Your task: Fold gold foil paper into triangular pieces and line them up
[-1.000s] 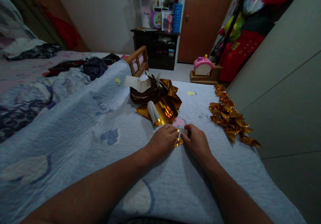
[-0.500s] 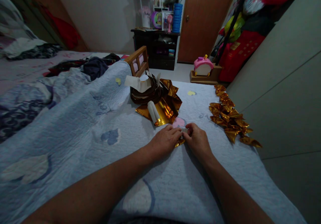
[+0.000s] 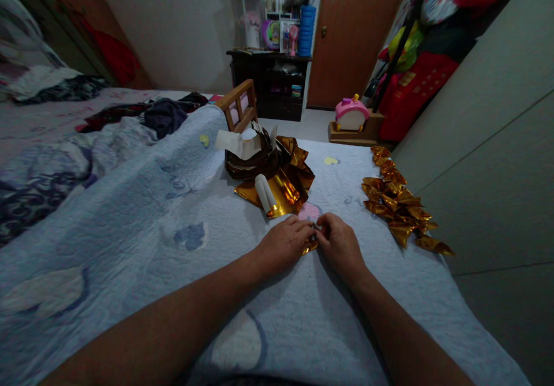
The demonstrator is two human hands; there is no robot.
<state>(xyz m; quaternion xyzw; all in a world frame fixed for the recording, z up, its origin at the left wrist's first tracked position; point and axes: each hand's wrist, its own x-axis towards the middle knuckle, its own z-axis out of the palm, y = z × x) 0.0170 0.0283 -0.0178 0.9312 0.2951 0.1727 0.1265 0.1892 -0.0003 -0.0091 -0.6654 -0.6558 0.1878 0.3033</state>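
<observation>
My left hand and my right hand meet on the light blue quilt, fingers pinched together on a small piece of gold foil paper. Only a corner of the foil shows between the fingertips. Just beyond the hands lies a pile of gold foil sheets with a white roll on it. A row of folded gold foil pieces lies along the quilt's right edge.
A dark round holder with a white sheet stands behind the foil pile, next to a wooden bed rail. Clothes lie heaped at the left. A grey wall panel borders the right side. A pink toy sits on the floor.
My two hands have drawn closer together over the foil piece, so less of the gold paper shows. Nothing else has moved.
</observation>
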